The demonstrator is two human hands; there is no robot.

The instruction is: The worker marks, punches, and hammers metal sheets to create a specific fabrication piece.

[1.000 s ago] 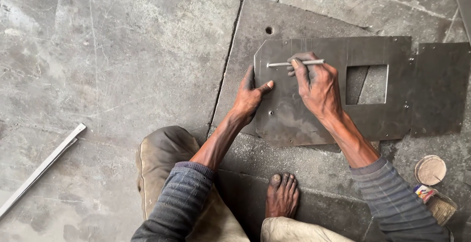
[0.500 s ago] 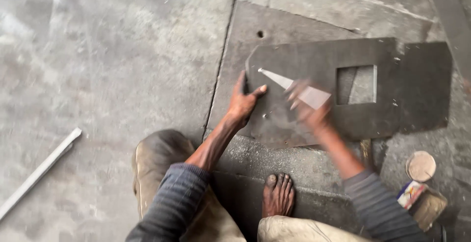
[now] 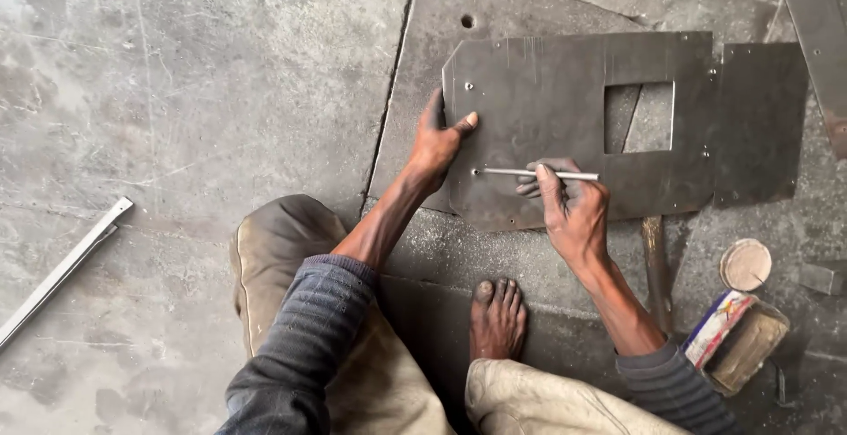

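rod (image 3: 529,172): lies flat on plate (image 3: 547,82), long axis left-right, tip toward left hand
right hand (image 3: 572,210): pinching rod's right end
left hand (image 3: 438,141): pressed flat on plate's left edge, grasping nothing

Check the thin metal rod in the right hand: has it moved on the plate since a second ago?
Yes. The metal rod sat level with the top edge of the square cutout; now it lies below the cutout's bottom edge, nearer the person.
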